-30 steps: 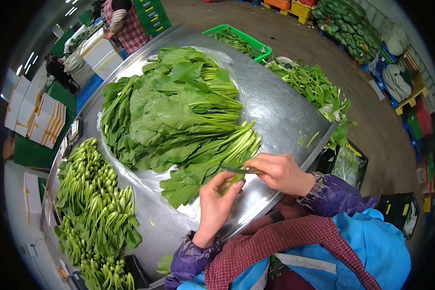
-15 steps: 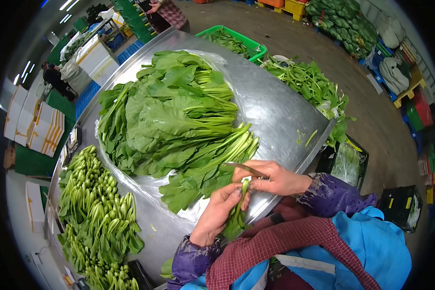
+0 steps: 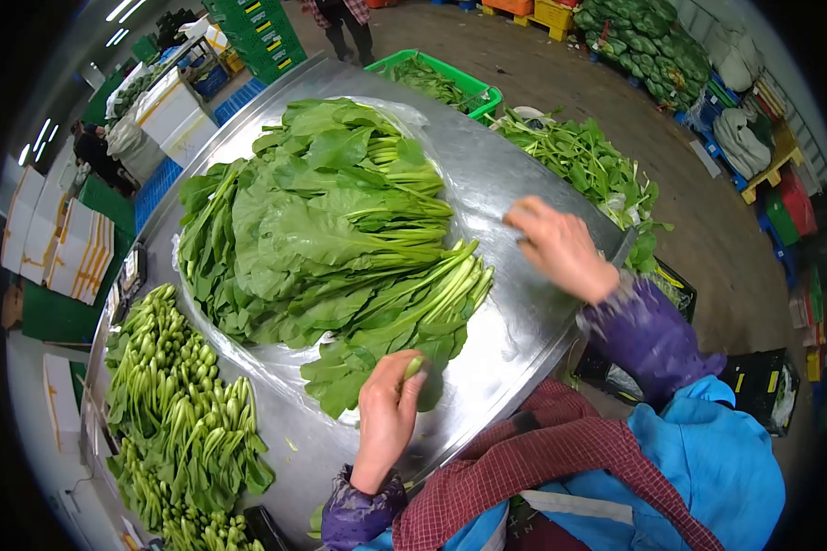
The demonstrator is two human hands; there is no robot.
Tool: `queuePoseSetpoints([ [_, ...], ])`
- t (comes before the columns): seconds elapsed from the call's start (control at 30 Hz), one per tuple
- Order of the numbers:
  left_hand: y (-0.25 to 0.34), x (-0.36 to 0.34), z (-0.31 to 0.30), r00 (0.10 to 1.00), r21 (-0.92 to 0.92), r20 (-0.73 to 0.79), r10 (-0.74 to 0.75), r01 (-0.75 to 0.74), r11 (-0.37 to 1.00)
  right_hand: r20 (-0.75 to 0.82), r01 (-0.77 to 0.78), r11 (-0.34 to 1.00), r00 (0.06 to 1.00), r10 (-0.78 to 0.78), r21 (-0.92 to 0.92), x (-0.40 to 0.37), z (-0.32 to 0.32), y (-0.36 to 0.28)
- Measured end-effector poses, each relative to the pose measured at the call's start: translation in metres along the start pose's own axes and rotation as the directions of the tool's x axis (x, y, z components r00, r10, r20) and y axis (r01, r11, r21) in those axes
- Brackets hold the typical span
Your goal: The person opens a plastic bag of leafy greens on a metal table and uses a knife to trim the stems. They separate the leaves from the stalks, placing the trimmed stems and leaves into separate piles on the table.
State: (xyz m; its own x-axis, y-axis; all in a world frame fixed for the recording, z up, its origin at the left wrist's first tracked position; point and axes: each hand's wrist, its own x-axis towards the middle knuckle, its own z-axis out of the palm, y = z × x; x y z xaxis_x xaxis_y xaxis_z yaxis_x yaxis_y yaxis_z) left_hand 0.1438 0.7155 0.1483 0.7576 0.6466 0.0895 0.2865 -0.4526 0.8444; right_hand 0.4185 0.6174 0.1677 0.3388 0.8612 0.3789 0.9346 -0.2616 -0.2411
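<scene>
My left hand is closed around one leafy green stalk, its cut stem end poking up between my fingers, at the near edge of the big pile of leafy greens. My right hand is blurred and lifted over the bare right part of the steel table. Its fingers are curled, and a thin dark streak by them looks like the small knife. The pile lies on a clear plastic sheet, stems pointing right.
Rows of small trimmed greens fill the table's left end. A green crate with greens stands beyond the far edge, next to loose greens. White boxes are stacked at left. A person's legs are at the top.
My right hand swung up and to the right, away from my left hand. My left hand, with the stalk, turned and lowered toward the pile's near edge. The person at the back walked right.
</scene>
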Motion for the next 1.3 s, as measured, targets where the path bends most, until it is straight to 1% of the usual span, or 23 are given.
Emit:
queuePoseSetpoints([
  [0.03, 0.001, 0.0, 0.0, 0.999, -0.074, 0.01, -0.05, 0.05, 0.996, 0.003, 0.0, 1.0, 1.0, 0.0, 0.0, 0.006, 0.021, 0.013],
  [0.1, 0.003, -0.001, 0.002, 1.0, -0.047, 0.012, -0.01, 0.011, 0.999, 0.099, -0.127, 0.929, 0.99, 0.099, 0.347, 0.01, 0.076, 0.038],
  [0.13, 0.004, -0.001, 0.002, 0.999, -0.019, 0.013, 0.03, -0.03, 0.999, 0.097, -0.123, 0.93, 0.991, 0.094, 0.347, 0.01, 0.092, 0.041],
  [0.2, 0.008, -0.003, 0.001, 1.0, -0.034, 0.024, -0.006, 0.007, 0.999, 0.367, -0.418, 0.786, 0.893, 0.262, 0.456, 0.014, 0.112, 0.035],
  [0.33, 0.004, -0.011, -0.003, 0.997, -0.075, 0.003, -0.081, 0.081, 0.994, 0.273, -0.323, 0.747, 0.942, 0.195, 0.581, 0.011, 0.084, 0.021],
  [0.4, 0.008, -0.011, -0.002, 0.997, -0.106, -0.018, -0.08, 0.078, 0.991, 0.549, -0.65, 0.308, 0.756, 0.356, 0.695, 0.012, 0.034, -0.003],
  [0.43, 0.011, -0.011, -0.001, 0.996, -0.135, -0.042, -0.079, 0.073, 0.988, 0.504, -0.585, 0.21, 0.796, 0.336, 0.784, 0.007, 0.027, -0.008],
  [0.47, 0.021, -0.01, 0.001, 0.997, -0.14, -0.039, -0.074, 0.068, 0.988, 0.5, -0.584, 0.214, 0.795, 0.343, 0.783, 0.003, 0.018, -0.019],
  [0.53, 0.042, -0.005, 0.006, 0.978, -0.037, -0.174, 0.113, -0.122, 0.992, 0.321, -0.448, 0.436, 0.886, 0.335, 0.781, -0.006, 0.003, -0.043],
  [0.57, 0.043, 0.001, 0.008, 0.93, 0.079, -0.196, 0.312, -0.302, 0.95, 0.276, -0.375, 0.467, 0.923, 0.268, 0.801, -0.014, 0.007, -0.048],
  [0.6, 0.045, 0.009, 0.011, 0.93, 0.08, -0.199, 0.308, -0.298, 0.951, 0.232, -0.3, 0.49, 0.953, 0.196, 0.818, -0.022, 0.01, -0.052],
  [0.63, 0.047, 0.017, 0.013, 0.899, 0.197, -0.198, 0.39, -0.354, 0.914, 0.09, -0.12, 0.593, 0.993, 0.079, 0.796, -0.026, 0.008, -0.062],
  [0.67, 0.047, 0.02, 0.015, 0.864, 0.313, -0.184, 0.469, -0.401, 0.861, 0.166, -0.142, 0.562, 0.986, 0.007, 0.815, -0.029, 0.0, -0.071],
  [0.7, 0.038, 0.017, 0.018, 0.919, 0.188, -0.097, 0.383, -0.361, 0.913, 0.201, -0.173, 0.535, 0.979, 0.005, 0.827, -0.032, -0.006, -0.079],
  [0.73, 0.034, 0.013, 0.019, 0.92, 0.193, -0.093, 0.381, -0.359, 0.913, 0.233, -0.202, 0.508, 0.972, 0.003, 0.837, -0.034, -0.008, -0.083],
  [0.77, 0.032, 0.011, 0.019, 0.997, -0.207, -0.03, 0.068, -0.073, 0.976, 0.231, -0.202, 0.503, 0.973, 0.005, 0.84, -0.036, -0.003, -0.081],
  [0.8, 0.031, 0.01, 0.018, 0.967, -0.537, 0.149, -0.206, 0.255, 0.804, 0.083, -0.052, 0.617, 0.996, -0.022, 0.785, -0.038, 0.006, -0.078],
  [0.83, 0.03, 0.009, 0.018, 0.965, -0.612, 0.17, -0.201, 0.263, 0.746, -0.061, 0.093, 0.717, 0.996, -0.07, 0.691, -0.039, 0.011, -0.076],
  [0.93, 0.023, 0.003, 0.02, 0.957, -0.639, 0.22, -0.189, 0.287, 0.713, 0.051, 0.104, 0.837, 0.987, -0.155, 0.537, -0.05, 0.01, -0.078],
  [1.07, 0.036, -0.009, 0.012, 0.929, -0.678, 0.35, -0.119, 0.339, 0.653, 0.106, 0.056, 0.881, 0.987, -0.119, 0.47, -0.057, 0.045, -0.055],
  [1.13, 0.039, -0.012, 0.008, 0.936, -0.645, 0.337, -0.102, 0.309, 0.699, 0.074, 0.053, 0.866, 0.992, -0.103, 0.498, -0.057, 0.069, -0.024],
  [1.2, 0.028, -0.016, 0.004, 0.943, -0.617, 0.278, -0.182, 0.32, 0.719, 0.187, -0.173, 0.903, 0.977, 0.105, 0.393, -0.049, 0.067, -0.009],
  [1.3, 0.02, -0.016, 0.004, 0.949, -0.582, 0.246, -0.198, 0.308, 0.753, 0.13, -0.128, 0.942, 0.987, 0.092, 0.31, -0.035, 0.08, 0.006],
])
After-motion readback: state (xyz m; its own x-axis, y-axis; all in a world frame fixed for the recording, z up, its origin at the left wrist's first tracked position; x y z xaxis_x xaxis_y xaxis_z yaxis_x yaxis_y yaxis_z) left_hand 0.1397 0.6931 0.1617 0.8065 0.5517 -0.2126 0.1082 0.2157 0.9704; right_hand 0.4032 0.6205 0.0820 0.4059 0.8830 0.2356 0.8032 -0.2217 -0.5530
